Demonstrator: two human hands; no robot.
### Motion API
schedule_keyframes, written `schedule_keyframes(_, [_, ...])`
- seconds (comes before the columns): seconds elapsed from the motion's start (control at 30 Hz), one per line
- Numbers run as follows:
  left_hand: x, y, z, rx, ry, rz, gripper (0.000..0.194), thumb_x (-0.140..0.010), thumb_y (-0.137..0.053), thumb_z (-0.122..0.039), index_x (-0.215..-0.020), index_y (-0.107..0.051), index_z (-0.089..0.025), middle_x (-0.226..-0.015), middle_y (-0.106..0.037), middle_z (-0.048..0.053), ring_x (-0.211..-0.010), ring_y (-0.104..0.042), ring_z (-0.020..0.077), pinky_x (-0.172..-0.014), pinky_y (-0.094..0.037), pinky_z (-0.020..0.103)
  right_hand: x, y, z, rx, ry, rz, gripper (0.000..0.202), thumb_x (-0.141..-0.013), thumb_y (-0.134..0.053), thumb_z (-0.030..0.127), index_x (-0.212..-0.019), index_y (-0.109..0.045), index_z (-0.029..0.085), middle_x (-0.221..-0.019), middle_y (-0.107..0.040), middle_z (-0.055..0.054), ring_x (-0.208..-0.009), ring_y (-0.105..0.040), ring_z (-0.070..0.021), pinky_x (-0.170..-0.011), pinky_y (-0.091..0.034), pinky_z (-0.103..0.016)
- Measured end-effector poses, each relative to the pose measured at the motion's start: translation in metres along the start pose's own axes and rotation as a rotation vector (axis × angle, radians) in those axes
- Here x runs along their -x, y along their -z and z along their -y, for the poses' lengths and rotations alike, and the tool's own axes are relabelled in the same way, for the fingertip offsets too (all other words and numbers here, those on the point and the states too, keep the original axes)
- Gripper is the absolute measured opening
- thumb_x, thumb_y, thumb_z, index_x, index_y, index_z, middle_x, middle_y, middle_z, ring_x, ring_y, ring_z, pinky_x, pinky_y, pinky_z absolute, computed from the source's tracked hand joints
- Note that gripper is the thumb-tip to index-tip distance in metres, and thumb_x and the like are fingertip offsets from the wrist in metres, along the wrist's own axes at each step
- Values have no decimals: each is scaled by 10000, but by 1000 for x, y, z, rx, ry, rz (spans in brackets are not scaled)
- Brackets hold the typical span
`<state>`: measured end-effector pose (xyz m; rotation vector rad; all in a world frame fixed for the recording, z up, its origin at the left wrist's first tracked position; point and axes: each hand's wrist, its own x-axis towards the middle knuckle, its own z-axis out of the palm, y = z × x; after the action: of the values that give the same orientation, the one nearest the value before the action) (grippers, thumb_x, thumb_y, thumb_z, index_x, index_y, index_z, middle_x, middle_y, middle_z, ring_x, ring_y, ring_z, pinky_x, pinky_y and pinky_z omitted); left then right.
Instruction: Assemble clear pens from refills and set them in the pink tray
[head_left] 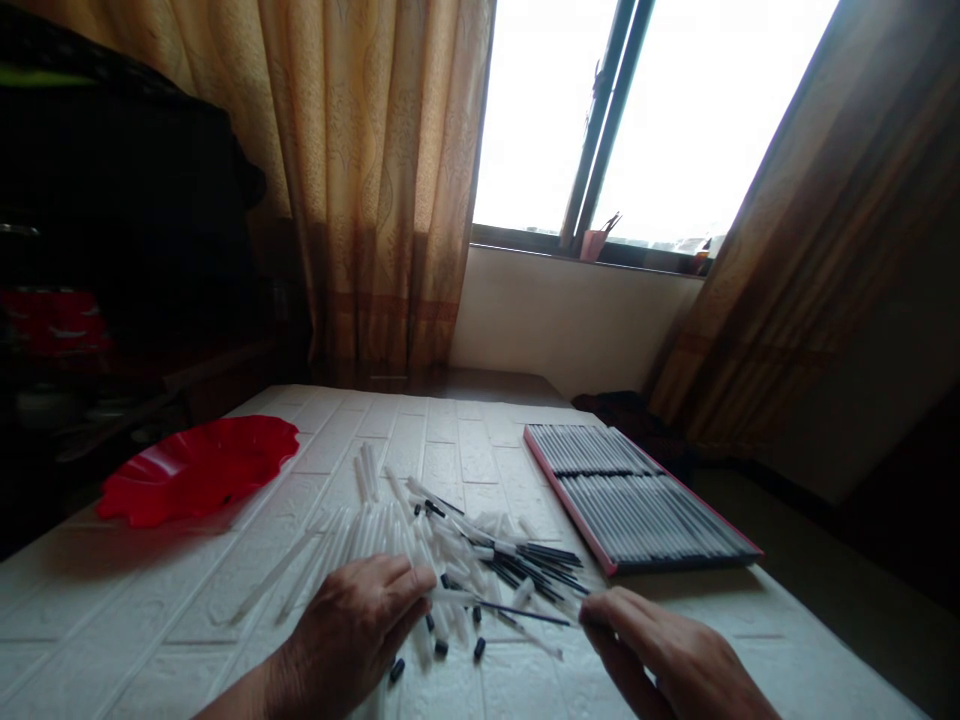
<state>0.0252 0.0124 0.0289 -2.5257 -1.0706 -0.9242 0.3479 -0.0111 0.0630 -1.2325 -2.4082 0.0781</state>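
My left hand (367, 615) is closed, pinching a translucent white pen barrel (454, 597) between thumb and forefinger. A thin black pen refill (525, 612) runs from the barrel's end toward my right hand (649, 640). My right fingers are pinched together at the refill's far end, and the exact contact is blurred. Beneath and between my hands lie more black refills (544, 565) in a loose pile. Several clear barrels (367, 530) lie beyond my left hand. Small black caps (441, 649) are scattered on the table close to me.
A pink-edged box (570, 510) at the right holds two rows of pens (637, 510). On the left sits a red wavy-rimmed plate (202, 470). The white brick-patterned table (480, 435) reaches toward the curtains (375, 200) and window. A pink cup (592, 245) stands on the sill.
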Motion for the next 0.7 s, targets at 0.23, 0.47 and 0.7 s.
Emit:
schedule_keyframes(0.23, [-2,2,-10,98,-21,20,282,-1082,-313,-268,-989,-577,-240,-742,-700,-12,-647,-666,192,-641,-495,294,-37,-1,29,-158,7,-9,190,-996,-489,244,-902,-653,241,-797,-721,-29,-685,-684,-184,-618,-474,-268])
schedule_keyframes(0.47, [1,1,-10,161,38,18,204,-1065,-360,-245,-1020,-559,-231,-772,-703,6,-678,-685,199,-660,-525,300,-72,-26,52,-461,-35,66,286,-844,-647,189,-1130,-644,200,-766,-752,-1,-614,-657,-150,-593,-461,-236])
schedule_keyframes(0.7, [-1,0,-5,184,91,37,239,-1080,-315,-294,-994,-532,-243,-700,-695,-26,-584,-709,180,-543,-521,254,-62,-47,36,-104,-38,409,256,-738,-678,92,-891,-771,276,-890,-769,-18,-762,-719,-205,-640,-450,-241])
